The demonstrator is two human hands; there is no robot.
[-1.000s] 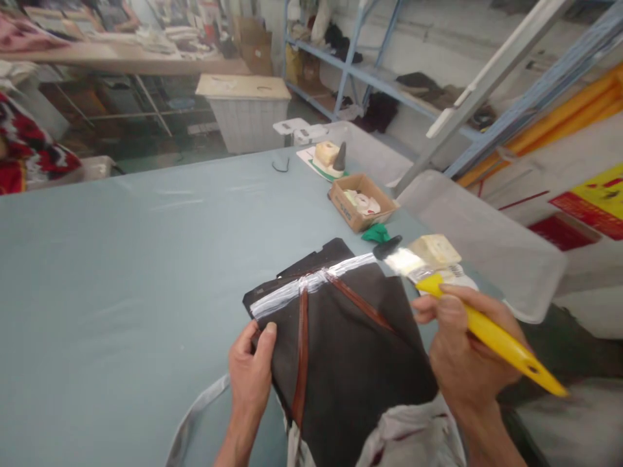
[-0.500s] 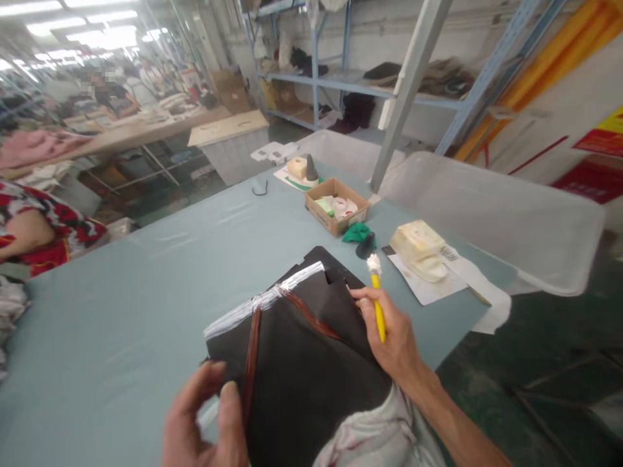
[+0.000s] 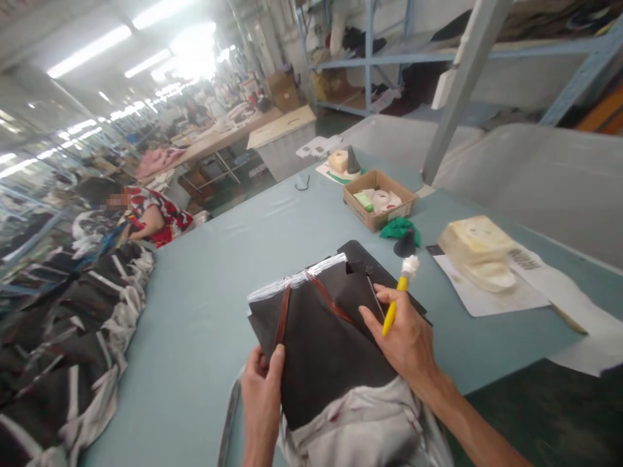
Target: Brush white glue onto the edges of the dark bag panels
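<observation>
Left hand point(image 3: 263, 383) pinches the cloth point(image 3: 324, 350), likely soft, best held at its sides; right hand point(image 3: 406, 334) grips the brush point(image 3: 392, 311)

The brush handle point(image 3: 394, 306) is yellow, the fabric point(image 3: 326, 344) black, its strips point(image 3: 283, 314) reddish-brown.

A fabric workshop on a factory floor: tube lights point(image 3: 90, 51) run in rows down a deep hall, blue metal shelving point(image 3: 368, 78) holds cloth point(image 3: 355, 41), dark fabric pieces point(image 3: 48, 392) overlap in a long row left of the wide bench point(image 3: 195, 318), and a co-worker point(image 3: 165, 217) in a patterned top is beyond it.
</observation>
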